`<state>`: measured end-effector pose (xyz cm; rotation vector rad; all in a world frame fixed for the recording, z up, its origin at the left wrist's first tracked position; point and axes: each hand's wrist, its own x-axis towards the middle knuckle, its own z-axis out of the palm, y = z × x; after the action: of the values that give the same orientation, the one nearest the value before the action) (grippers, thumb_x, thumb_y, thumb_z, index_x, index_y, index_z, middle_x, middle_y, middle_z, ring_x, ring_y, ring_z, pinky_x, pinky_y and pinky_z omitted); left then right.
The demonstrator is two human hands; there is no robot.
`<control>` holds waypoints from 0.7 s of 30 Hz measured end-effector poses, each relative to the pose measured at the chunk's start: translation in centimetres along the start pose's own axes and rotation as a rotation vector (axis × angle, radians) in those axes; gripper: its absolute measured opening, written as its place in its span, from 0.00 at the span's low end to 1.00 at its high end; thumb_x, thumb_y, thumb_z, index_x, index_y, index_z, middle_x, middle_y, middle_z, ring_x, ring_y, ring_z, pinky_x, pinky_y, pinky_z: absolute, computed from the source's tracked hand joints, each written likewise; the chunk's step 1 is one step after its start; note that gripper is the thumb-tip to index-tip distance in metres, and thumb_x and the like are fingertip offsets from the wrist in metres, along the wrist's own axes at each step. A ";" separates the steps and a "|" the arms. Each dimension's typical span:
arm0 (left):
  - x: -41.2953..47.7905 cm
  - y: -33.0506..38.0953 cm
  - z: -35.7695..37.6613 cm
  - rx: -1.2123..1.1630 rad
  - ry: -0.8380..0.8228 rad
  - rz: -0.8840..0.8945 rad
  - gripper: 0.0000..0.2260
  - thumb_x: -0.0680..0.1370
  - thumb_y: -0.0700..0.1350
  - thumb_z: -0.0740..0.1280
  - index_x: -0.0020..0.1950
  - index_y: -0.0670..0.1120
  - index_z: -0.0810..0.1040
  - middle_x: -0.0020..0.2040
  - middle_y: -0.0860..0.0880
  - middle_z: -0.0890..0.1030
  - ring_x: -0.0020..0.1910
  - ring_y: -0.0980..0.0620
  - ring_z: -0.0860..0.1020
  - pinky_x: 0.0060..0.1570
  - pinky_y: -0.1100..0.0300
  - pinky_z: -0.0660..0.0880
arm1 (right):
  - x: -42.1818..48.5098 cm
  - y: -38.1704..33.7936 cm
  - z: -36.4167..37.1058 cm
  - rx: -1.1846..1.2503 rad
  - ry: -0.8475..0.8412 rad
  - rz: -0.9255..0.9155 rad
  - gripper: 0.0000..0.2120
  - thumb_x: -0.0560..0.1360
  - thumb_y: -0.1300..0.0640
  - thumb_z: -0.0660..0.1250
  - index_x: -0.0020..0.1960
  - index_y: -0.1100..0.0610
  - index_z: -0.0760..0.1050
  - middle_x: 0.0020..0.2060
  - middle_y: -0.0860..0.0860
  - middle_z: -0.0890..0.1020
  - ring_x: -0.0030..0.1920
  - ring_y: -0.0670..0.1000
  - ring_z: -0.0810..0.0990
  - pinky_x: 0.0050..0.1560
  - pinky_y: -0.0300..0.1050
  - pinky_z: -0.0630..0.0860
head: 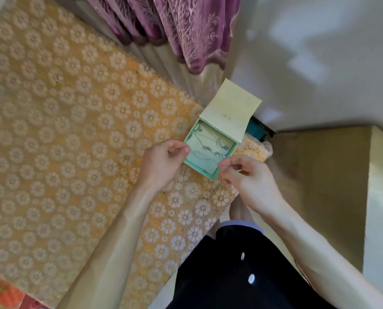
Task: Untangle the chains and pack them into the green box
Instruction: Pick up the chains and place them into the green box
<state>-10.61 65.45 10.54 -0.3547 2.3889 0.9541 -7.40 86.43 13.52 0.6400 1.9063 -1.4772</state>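
Observation:
The green box [215, 173] sits open near the table's right edge, its pale lid [230, 108] standing up behind it. Thin silver chains [210, 148] lie inside on the light lining, partly bunched near the middle right. My left hand [163, 161] is at the box's left wall with finger and thumb pinched together at the rim; a chain end seems to run to them, though it is too fine to see clearly. My right hand [248, 177] hovers at the box's near right corner, fingertips pinched on a thin chain strand.
The table wears a yellow cloth with white flowers [74, 141]. Purple curtains [181, 27] hang behind the box. The table edge runs just right of the box, with floor [319, 163] and my dark clothing [241, 275] below.

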 end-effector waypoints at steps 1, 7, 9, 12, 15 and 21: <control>0.1 0.1 -0.1 0.041 -0.001 0.026 0.08 0.81 0.52 0.67 0.57 0.53 0.83 0.47 0.62 0.81 0.43 0.71 0.74 0.38 0.79 0.68 | 0.1 0.0 0.2 0.010 -0.009 0.009 0.04 0.76 0.57 0.69 0.46 0.50 0.82 0.37 0.46 0.83 0.36 0.44 0.80 0.39 0.34 0.75; 0.3 0.3 -1.0 0.278 0.055 0.215 0.07 0.80 0.52 0.67 0.55 0.53 0.83 0.48 0.57 0.78 0.41 0.57 0.76 0.40 0.56 0.78 | -0.4 0.1 1.8 0.009 0.005 0.005 0.05 0.76 0.57 0.71 0.45 0.48 0.83 0.39 0.46 0.84 0.42 0.52 0.84 0.49 0.49 0.80; 0.6 0.4 -1.1 0.308 0.077 0.251 0.08 0.80 0.52 0.67 0.54 0.52 0.83 0.48 0.57 0.76 0.43 0.55 0.76 0.39 0.56 0.77 | -0.5 0.0 2.2 0.035 0.028 -0.006 0.05 0.76 0.57 0.71 0.45 0.48 0.83 0.40 0.45 0.85 0.43 0.56 0.83 0.50 0.52 0.80; 0.8 0.6 -1.0 0.392 0.100 0.290 0.09 0.80 0.52 0.67 0.55 0.50 0.82 0.53 0.52 0.77 0.39 0.54 0.73 0.31 0.61 0.66 | -0.2 0.3 2.4 0.021 0.061 -0.008 0.05 0.76 0.56 0.71 0.45 0.47 0.83 0.40 0.41 0.84 0.41 0.55 0.83 0.49 0.53 0.80; 0.7 0.3 -0.3 0.450 0.107 0.311 0.08 0.80 0.51 0.69 0.53 0.48 0.83 0.57 0.49 0.76 0.40 0.55 0.71 0.30 0.65 0.61 | 0.3 1.6 2.4 -0.081 0.105 -0.005 0.04 0.76 0.53 0.72 0.46 0.44 0.83 0.41 0.39 0.84 0.40 0.43 0.83 0.47 0.43 0.79; 0.8 -0.1 1.0 0.505 0.166 0.332 0.06 0.78 0.47 0.70 0.50 0.45 0.79 0.56 0.46 0.76 0.44 0.48 0.78 0.32 0.60 0.68 | 0.4 2.7 2.4 -0.195 0.153 0.025 0.03 0.75 0.52 0.73 0.46 0.44 0.82 0.40 0.38 0.84 0.41 0.37 0.80 0.38 0.26 0.71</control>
<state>-10.83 66.03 9.38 0.1649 2.7854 0.4284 -5.29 84.76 11.07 0.6996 2.1191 -1.2376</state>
